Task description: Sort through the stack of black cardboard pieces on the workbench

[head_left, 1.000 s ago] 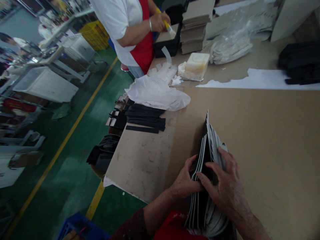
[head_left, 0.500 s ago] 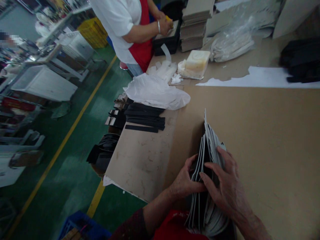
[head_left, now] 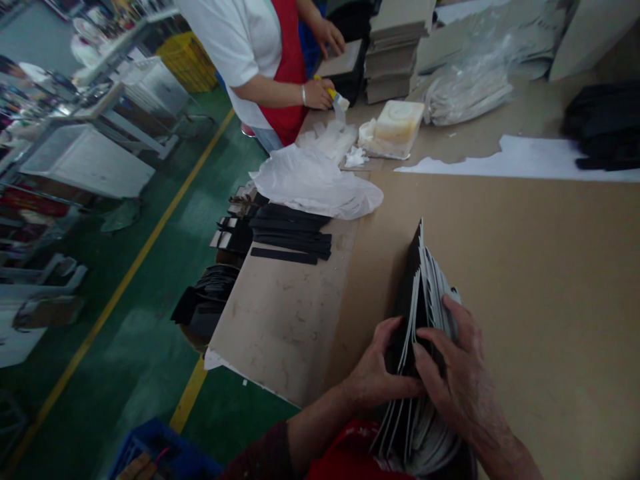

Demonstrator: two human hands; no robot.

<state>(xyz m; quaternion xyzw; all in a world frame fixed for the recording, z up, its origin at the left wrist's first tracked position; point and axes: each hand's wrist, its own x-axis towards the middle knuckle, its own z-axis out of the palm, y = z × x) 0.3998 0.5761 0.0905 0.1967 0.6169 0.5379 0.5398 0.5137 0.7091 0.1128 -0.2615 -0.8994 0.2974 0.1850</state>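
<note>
A stack of thin black sheets with pale edges (head_left: pixel 417 293) stands on edge at the near side of the table, its far corners fanned apart. My left hand (head_left: pixel 383 373) grips several sheets on the left part of the stack, with the thumb across their edges. On the other side, my right hand (head_left: pixel 463 373) is closed around the right part, thumb and forefinger at the gap between sheets. The stack's lower end is against the red apron (head_left: pixel 350 453). What the sheets are exactly, I cannot tell.
Black strips (head_left: pixel 293 233) and a crumpled white plastic sheet (head_left: pixel 320 183) lie at the table's left edge. Beyond, a co-worker in a red apron holds a yellow-handled brush (head_left: pixel 333 95) near a white tub (head_left: pixel 397 127). Grey boards (head_left: pixel 397 53) are stacked behind.
Both hands and the stack have shifted slightly right, and more of the black left face shows. The co-worker's hand with the brush has moved nearer, towards the tub.
</note>
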